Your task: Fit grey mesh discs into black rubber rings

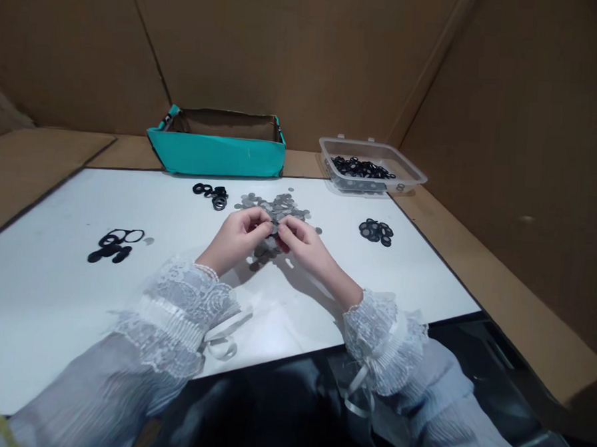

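My left hand point(244, 234) and my right hand point(300, 240) meet over the middle of the white board, fingers pinched. Between their fingertips is a small grey disc with a dark edge point(274, 228), which both hands grip. Around and beneath the fingers spreads a heap of thin grey discs point(282, 206). Part of that heap is hidden by my hands. Something red shows just under the right fingertips; I cannot make out what it is.
Black rings point(214, 195) lie behind my left hand, and black rings and discs point(111, 246) farther left. Grey-centred black rings point(376, 231) lie at right. A teal box point(222, 156) and a clear plastic container point(375, 184) of black rings stand at the back, before cardboard walls point(297, 63).
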A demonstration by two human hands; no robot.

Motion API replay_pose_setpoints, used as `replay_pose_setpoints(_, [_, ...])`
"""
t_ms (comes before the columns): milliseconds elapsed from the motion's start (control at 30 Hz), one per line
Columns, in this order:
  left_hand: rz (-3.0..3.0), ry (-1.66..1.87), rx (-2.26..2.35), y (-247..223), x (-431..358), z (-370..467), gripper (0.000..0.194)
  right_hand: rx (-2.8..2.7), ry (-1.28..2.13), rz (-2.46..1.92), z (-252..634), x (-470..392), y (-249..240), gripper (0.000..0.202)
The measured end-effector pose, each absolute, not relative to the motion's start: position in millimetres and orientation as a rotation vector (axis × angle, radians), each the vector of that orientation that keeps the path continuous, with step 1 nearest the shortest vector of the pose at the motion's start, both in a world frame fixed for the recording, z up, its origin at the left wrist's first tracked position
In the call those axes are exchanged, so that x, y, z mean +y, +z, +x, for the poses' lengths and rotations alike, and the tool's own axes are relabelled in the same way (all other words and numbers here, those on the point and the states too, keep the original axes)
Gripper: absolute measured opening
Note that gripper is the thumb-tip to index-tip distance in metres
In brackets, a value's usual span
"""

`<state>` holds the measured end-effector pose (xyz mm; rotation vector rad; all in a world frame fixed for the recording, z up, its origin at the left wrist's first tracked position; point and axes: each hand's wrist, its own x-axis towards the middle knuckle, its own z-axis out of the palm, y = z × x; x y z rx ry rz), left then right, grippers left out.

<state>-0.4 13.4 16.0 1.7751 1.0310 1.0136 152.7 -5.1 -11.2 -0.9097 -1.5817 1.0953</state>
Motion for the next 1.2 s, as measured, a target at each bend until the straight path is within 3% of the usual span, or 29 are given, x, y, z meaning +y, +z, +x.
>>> replay_pose_setpoints(233, [1.864, 0.747, 1.041, 24, 13, -7, 0.017, -1.721, 0.991, -0.964, 159, -6, -5, 0.026])
replay_pose_setpoints(667, [1.808, 1.076, 1.02, 21, 10, -1, 0.019, -1.57, 1.06, -0.861, 153, -8, -9, 0.034])
replay_pose_setpoints(967, [1.953, 0.785, 1.057, 22, 12, -6, 0.015, -1.779, 0.86, -1.044, 156, -9, -6, 0.029])
replay_pose_setpoints(1200, [1.821, 0.995, 1.082, 26, 9, -1, 0.017, -1.629, 0.898, -0.99, 153, -9, -6, 0.038])
